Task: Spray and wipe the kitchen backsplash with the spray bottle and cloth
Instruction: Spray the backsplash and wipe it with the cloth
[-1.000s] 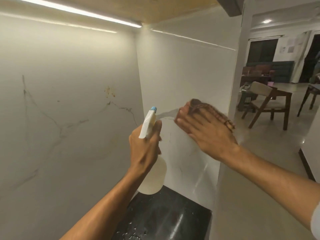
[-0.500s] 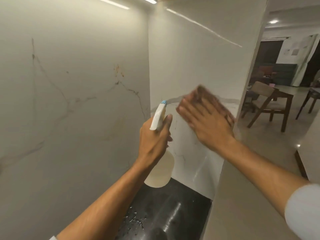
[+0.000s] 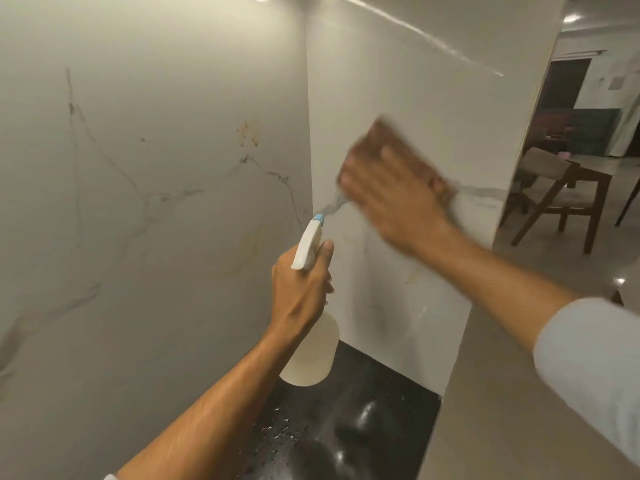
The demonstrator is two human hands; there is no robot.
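White marble with thin grey veins covers the backsplash (image 3: 156,202), which runs along the left and meets a side panel (image 3: 398,81) of the same stone at a straight vertical corner. A few small orange-brown marks (image 3: 247,133) sit on the left face, near that corner.

The left hand (image 3: 301,292) grips the neck of a pale spray bottle (image 3: 311,355). Its fingers are wrapped round the trigger area and the thumb lies up along the head. The blue nozzle tip (image 3: 318,219) points at the corner, just beside the seam. The bottle's round body hangs below the hand, above the tabletop (image 3: 381,393), not resting on it.

The right hand (image 3: 398,199) is blurred, with fingers spread flat over a brown cloth (image 3: 391,140) and pressing it against the side panel. The cloth shows past the fingertips and along the hand's right side. It lies near the panel's outer vertical edge, above a grey vein that crosses the stone. A light sleeve (image 3: 595,358) covers the right forearm.

The tabletop is black and glossy. It is a narrow strip boxed in by the two stone faces, with water droplets near its front. Past the panel's outer edge the space opens onto a room with a wooden chair (image 3: 561,192), well apart from both hands.
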